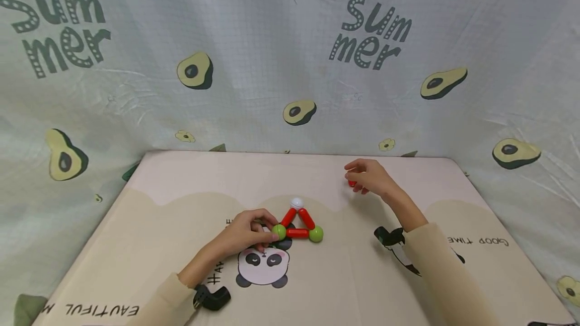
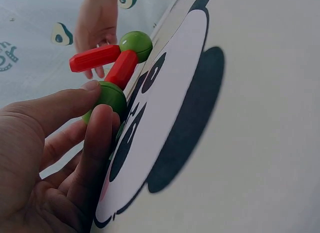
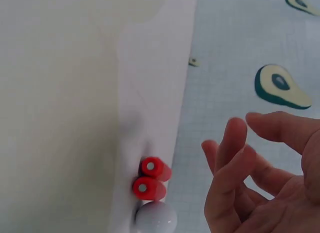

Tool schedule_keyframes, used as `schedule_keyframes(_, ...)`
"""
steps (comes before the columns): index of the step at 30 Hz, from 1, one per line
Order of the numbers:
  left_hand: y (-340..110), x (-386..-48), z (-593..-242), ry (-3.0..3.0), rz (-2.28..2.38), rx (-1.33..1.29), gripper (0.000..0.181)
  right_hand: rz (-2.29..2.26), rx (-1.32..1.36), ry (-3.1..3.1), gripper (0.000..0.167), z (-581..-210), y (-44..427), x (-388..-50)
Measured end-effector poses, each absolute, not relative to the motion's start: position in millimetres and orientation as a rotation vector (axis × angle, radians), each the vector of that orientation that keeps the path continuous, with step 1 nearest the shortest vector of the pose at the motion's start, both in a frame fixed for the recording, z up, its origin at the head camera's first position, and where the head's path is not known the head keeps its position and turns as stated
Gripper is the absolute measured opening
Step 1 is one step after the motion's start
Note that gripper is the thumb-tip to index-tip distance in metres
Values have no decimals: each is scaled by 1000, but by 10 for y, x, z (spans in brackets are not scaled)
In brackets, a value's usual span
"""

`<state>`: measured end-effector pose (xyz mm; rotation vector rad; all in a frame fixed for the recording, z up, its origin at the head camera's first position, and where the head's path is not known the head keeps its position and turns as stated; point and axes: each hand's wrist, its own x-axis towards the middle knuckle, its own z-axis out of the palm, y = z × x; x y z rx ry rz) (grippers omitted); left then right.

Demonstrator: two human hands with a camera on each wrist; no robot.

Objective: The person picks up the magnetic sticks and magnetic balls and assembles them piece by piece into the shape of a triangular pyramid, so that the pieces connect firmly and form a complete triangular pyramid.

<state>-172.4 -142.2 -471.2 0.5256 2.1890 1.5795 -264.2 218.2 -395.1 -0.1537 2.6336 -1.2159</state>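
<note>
On tabletop (image 1: 362, 286) | left hand (image 1: 244, 231) pinches green ball (image 1: 279, 231) | right hand (image 1: 370, 176) loose-fingered near red rods (image 3: 152, 187)

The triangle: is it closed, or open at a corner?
Closed: in the head view, three red rods link the white ball and two green balls, with no gap showing.

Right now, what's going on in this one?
A person's left hand pinches a green ball at one corner of a triangle; red rods join it to another green ball and a white ball. The right hand, holding nothing, hovers near two further red rods and a second white ball toward the table's far edge.
</note>
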Motion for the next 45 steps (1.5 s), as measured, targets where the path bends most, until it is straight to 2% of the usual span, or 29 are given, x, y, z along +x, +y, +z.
schedule_keyframes(14, -1396, -1714, -4712, 2204, 1567, 538, 32, -990, -17, 2755, 46, -4103, 2168, -2794)
schedule_keyframes(28, -1416, -1705, -4700, 2197, 1572, 530, 32, -870, -73, 2755, 45, -4122, 2102, -2775)
schedule_keyframes(45, -1417, -1707, -4695, 2203, 1572, 532, 32, -797, -194, 2829, 33, -4231, 2001, -2780)
